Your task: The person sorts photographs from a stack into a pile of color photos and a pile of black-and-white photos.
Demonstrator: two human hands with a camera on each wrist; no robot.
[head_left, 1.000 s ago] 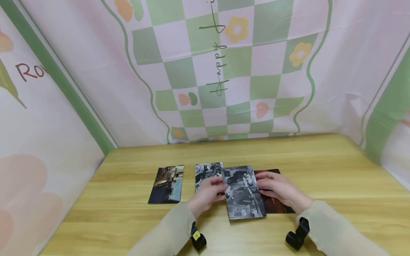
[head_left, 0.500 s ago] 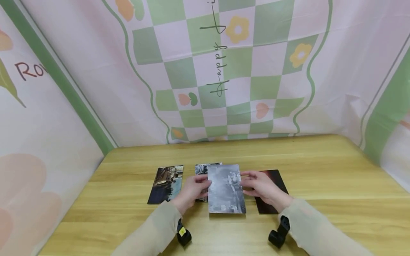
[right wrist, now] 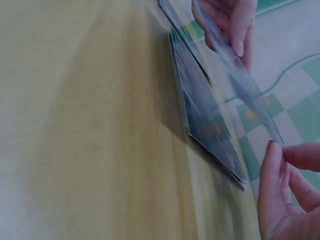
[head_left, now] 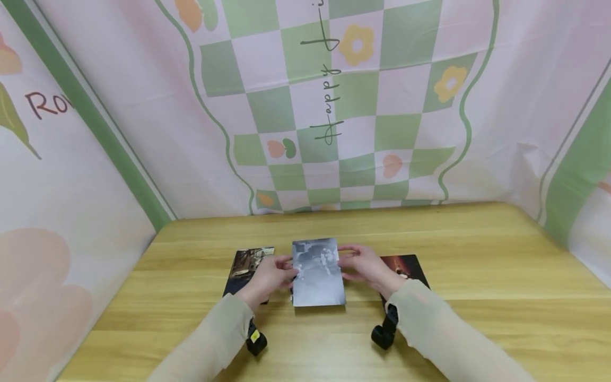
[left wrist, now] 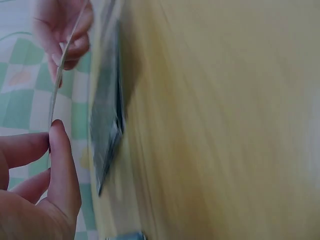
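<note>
A black-and-white photo card (head_left: 318, 276) is held up between my two hands, its face washed pale by glare. My left hand (head_left: 269, 278) pinches its left edge between thumb and fingers, while my right hand (head_left: 365, 267) pinches the right edge. Both wrist views show the card nearly edge-on, raised above the table. Under it lies a small stack of cards (right wrist: 205, 112), mostly hidden from the head view. To the left, partly behind my left hand, a coloured picture card (head_left: 245, 265) lies flat. A dark reddish card (head_left: 408, 268) lies at the right, partly covered by my right wrist.
The wooden table (head_left: 491, 265) extends around the cards, with bare wood at front and right. A fabric backdrop (head_left: 358, 132) with green checks rises behind its far edge. Small black cameras (head_left: 383, 334) hang from both wrists.
Both hands have carried the black-and-white photo card leftward, from over the reddish card's edge to above the middle stack. More of the reddish card now shows; the left card is partly covered.
</note>
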